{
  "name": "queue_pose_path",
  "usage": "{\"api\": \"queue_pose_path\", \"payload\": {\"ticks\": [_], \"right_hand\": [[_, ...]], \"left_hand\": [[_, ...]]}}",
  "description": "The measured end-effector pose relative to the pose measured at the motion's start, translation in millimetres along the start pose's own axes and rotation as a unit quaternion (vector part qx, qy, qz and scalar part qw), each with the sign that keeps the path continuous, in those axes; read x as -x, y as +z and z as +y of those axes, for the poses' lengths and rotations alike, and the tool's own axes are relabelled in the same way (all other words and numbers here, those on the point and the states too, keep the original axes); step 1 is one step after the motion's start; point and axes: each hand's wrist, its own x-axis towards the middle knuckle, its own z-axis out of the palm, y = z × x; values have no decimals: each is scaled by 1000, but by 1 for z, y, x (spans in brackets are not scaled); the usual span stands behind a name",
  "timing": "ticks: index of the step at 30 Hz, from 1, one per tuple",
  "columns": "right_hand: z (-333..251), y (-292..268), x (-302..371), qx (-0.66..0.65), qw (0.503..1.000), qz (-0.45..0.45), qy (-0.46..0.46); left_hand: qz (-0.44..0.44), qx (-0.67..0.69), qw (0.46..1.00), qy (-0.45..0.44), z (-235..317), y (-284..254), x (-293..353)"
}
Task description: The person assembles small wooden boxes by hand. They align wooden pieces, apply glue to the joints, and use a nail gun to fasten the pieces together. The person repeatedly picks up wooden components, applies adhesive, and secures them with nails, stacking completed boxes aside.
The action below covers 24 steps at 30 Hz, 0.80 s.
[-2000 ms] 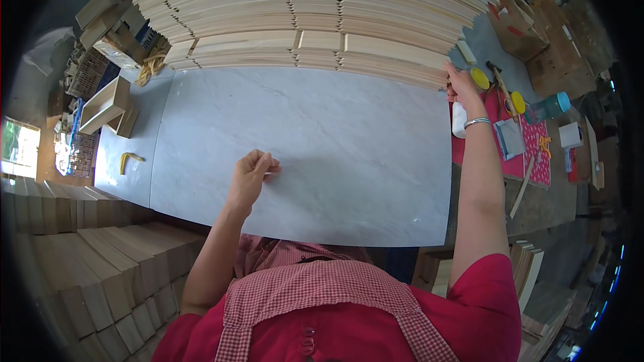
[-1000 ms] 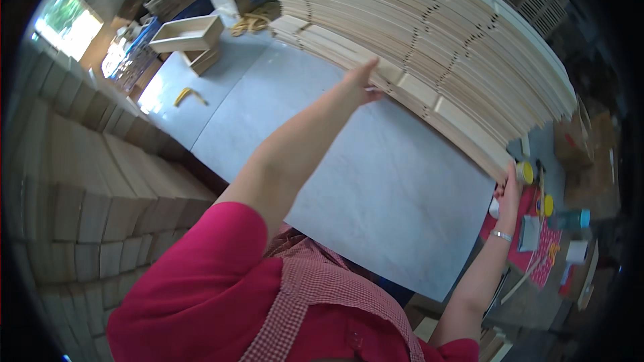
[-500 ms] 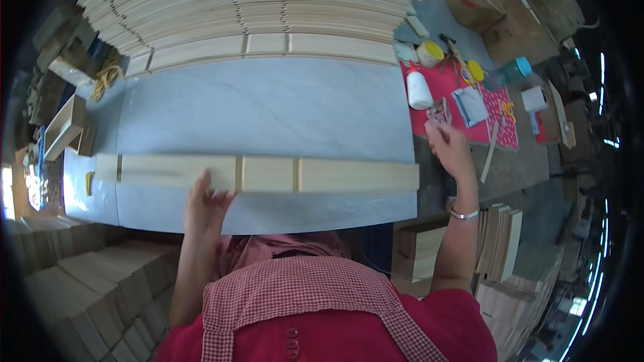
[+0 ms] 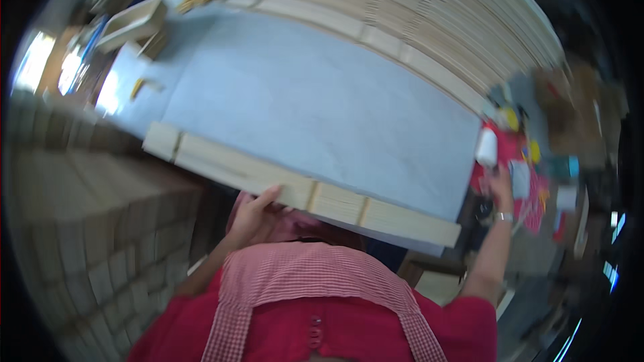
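Observation:
A long pale wooden board (image 4: pixel 231 167) with several crosswise grooves lies along the near edge of the grey tabletop (image 4: pixel 315 94). My left hand (image 4: pixel 258 213) grips its near edge, thumb on top and the other fingers going underneath. Off to the right, my right hand (image 4: pixel 500 188) reaches down to a red cloth (image 4: pixel 506 144), just below a white bottle (image 4: pixel 487 147). Motion smears its fingers, so whatever they touch or hold there cannot be made out. A silvery bracelet (image 4: pixel 503 216) circles that wrist.
Tall rows of similar grooved boards (image 4: pixel 429 20) line the far side. A small wooden box (image 4: pixel 134 23) and a yellow item (image 4: pixel 137 88) sit at the left. Stacked wood blocks (image 4: pixel 100 228) fill the lower left. Beyond the cloth stand a teal-capped jar (image 4: pixel 563 166) and cardboard boxes (image 4: pixel 570 114).
The whole view has swung round, tilting the table. The board has come closer to my body, and my left hand has gone from resting at it to gripping its edge. My right hand stays by the cloth.

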Motion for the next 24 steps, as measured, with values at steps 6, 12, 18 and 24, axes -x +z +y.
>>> {"api": "queue_pose_path", "payload": {"ticks": [6,12,18,24], "right_hand": [[-1,-8,7,-36,966,252,42],[-280,26,86,-405,844,52,-347],[-575,161,225,-156,614,-133,-762],[-664,202,236,-171,503,-125,-838]], "left_hand": [[-36,17,999,-30,11,-5,11],[-67,32,997,-23,3,-22,12],[-143,-87,985,-34,12,-37,4],[-110,-59,992,-26,45,-21,20]]}}
